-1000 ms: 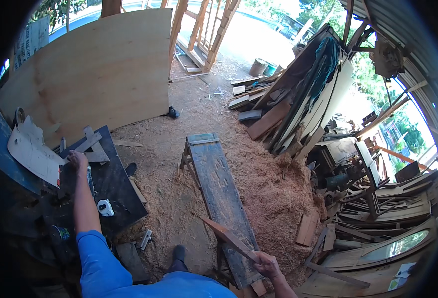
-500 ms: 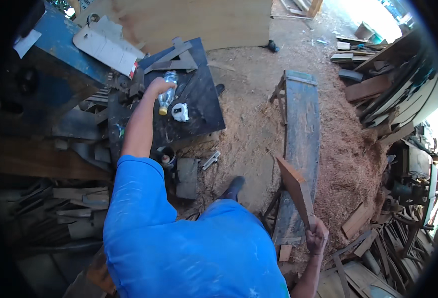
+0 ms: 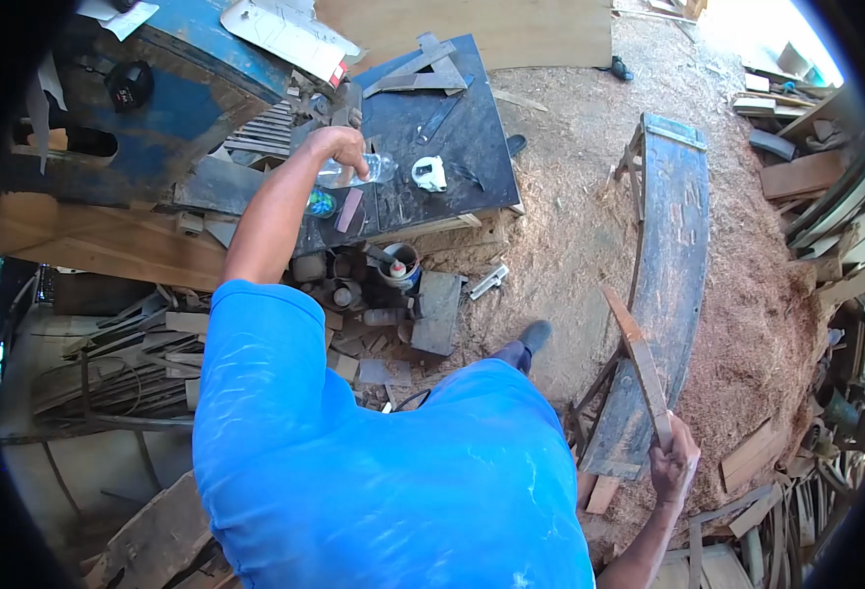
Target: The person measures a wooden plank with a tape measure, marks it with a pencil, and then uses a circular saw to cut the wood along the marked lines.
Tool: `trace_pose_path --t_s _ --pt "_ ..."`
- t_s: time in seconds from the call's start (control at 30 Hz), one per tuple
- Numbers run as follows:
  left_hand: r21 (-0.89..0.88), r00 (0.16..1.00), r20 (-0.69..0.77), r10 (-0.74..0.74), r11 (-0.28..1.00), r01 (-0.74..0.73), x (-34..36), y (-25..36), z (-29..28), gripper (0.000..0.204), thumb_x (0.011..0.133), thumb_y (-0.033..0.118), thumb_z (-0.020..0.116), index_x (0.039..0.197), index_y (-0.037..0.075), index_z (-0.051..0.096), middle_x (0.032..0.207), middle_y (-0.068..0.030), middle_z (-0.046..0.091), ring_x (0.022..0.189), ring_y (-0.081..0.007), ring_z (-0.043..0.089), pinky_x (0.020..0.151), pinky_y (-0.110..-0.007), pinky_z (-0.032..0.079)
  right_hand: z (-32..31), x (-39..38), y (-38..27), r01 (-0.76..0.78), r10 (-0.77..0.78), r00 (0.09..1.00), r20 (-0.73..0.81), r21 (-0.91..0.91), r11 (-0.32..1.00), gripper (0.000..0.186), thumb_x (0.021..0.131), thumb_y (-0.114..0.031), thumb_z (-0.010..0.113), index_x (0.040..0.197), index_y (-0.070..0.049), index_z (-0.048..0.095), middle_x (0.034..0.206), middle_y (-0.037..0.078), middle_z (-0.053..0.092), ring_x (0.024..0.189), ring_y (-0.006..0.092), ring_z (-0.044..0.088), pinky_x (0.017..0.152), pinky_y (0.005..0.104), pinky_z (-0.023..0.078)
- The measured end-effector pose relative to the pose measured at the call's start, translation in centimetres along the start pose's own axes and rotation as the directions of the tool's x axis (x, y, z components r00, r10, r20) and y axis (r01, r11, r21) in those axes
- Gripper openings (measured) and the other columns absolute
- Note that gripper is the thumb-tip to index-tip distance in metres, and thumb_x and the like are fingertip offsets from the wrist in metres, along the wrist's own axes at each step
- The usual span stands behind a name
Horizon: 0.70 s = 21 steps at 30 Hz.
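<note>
Head view: the left hand [image 3: 342, 149] is curling its fingers around a clear bottle [image 3: 380, 168], mostly closed on it. The bottle is lying nearly sideways over the black table [image 3: 491, 147], and I cannot tell if it is touching the top. The right hand [image 3: 675, 459] is closing around the near end of a wooden board [image 3: 637, 344]. The board is pointing away from the person, by the side of the long bench [image 3: 673, 226].

The bottle is looking smooth, so a loose grip could be letting it slip. It could be bumping the white tape measure [image 3: 429, 174] just beside it, or rolling off the edge toward the bucket [image 3: 411, 280]. The board is getting its hold at one end only, so a twist of the wrist could be making the far tip dip and knock the bench. The two arms are reaching far apart, so watching both is being hard. Wood shavings [image 3: 590, 236] are covering the floor near the foot [image 3: 536, 336], and they could be making a step slippery.
</note>
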<state>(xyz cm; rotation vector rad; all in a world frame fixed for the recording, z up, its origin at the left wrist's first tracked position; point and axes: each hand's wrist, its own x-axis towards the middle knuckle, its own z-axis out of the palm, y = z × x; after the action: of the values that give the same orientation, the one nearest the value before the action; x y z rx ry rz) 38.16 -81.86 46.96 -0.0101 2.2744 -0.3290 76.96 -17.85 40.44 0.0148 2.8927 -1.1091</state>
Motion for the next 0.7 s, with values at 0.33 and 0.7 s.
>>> trace_pose_path --t_s 0.33,0.7 --pt "0.331 0.974 0.117 -0.196 0.932 0.148 -0.1 1.2 2.2 0.057 0.073 0.042 0.084 0.117 0.007 0.073 0.129 -0.0086 0.068 0.114 -0.0298 0.066 0.093 -0.052 0.052 -0.5 0.0 1.2 0.005 -0.005 0.999 0.039 0.014 1.000 0.053 0.065 0.007 0.061 0.117 0.000 0.065 0.104 0.024 0.069 0.091 0.0413 0.069 0.080 0.0430 0.056" --pt "0.411 0.913 -0.236 -0.332 0.818 0.403 3.1 5.6 6.4 0.038 0.096 0.021 0.054 0.130 0.009 0.067 0.134 -0.0118 0.065 0.121 -0.0337 0.061 0.096 -0.070 0.036 1.0 0.0 -0.6 0.097 -0.094 0.991 0.094 -0.026 0.995 0.047 0.066 0.005 0.063 0.113 -0.002 0.066 0.105 0.022 0.070 0.092 0.0412 0.069 0.080 0.0436 0.056"
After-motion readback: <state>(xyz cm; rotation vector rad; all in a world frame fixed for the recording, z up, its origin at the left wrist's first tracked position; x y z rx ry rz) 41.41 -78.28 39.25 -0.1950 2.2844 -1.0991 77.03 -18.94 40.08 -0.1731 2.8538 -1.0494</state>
